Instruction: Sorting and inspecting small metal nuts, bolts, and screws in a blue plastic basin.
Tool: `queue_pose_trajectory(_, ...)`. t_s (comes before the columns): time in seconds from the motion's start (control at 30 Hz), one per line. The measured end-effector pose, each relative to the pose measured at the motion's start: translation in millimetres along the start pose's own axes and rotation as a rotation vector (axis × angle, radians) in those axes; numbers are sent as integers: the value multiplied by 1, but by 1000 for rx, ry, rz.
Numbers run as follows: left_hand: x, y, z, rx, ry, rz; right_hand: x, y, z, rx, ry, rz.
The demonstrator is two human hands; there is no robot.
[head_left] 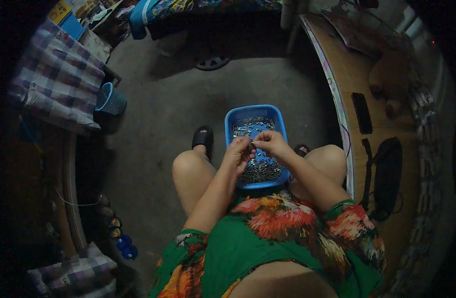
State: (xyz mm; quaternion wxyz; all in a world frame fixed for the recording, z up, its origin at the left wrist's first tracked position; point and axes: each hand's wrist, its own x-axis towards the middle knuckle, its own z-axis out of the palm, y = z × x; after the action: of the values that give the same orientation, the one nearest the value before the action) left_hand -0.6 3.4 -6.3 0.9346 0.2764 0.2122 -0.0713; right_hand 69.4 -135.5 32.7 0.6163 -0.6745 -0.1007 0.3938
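Note:
Between my knees is a blue plastic basin (233, 113) holding many small metallic cylindrical pieces. One heap of the pieces (261, 172) lies at the near end, and more pieces (257, 122) are spread at the far end. Above the basin's middle, my left hand (237, 153) is closed with its fingers curled round a small dark piece. My right hand (270, 142) meets it in a pinch, thumb and forefinger at the same spot. What exactly sits between the right fingertips is too small to make out.
On the right, a wooden bench (354, 64) carries a dark phone (362, 113) and a black bag (388, 179). A light-blue waste basket (111, 99) stands left beside a checked cloth (59, 74). Blue balls (125, 247) lie on the floor at lower left. A cloth-covered bed (203, 9) is ahead.

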Motion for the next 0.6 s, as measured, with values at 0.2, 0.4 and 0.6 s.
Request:
queue_pose_trajectory(0.2,0,0,0,37,-29,16,1,-2,2,-30,83,-9)
queue_pose_trajectory(0.4,-1,1,4,72,31,16,5,0,-4,-39,48,28)
queue_pose_trajectory(0.6,-1,0,4,95,20,13,3,0,2,-98,62,-73)
